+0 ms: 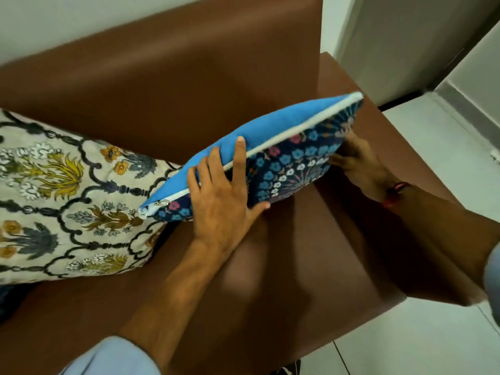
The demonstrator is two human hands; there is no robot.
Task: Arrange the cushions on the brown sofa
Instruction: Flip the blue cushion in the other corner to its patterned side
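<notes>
A blue cushion (295, 155) with a dark floral front, plain light-blue back and white zip edge is held tilted above the seat of the brown sofa (189, 85). My left hand (221, 196) grips its lower left end, fingers over the zip edge. At the cushion's right end, my right hand (357, 163) holds it from underneath and is partly hidden by it. A cream cushion (67, 201) with yellow and grey floral print lies on the seat at the left, its corner touching the blue cushion.
The sofa's right armrest (392, 136) runs beside my right hand. Beyond it are pale floor tiles (422, 345) and a white wall (405, 36). A dark object (8, 301) shows at the left edge under the cream cushion.
</notes>
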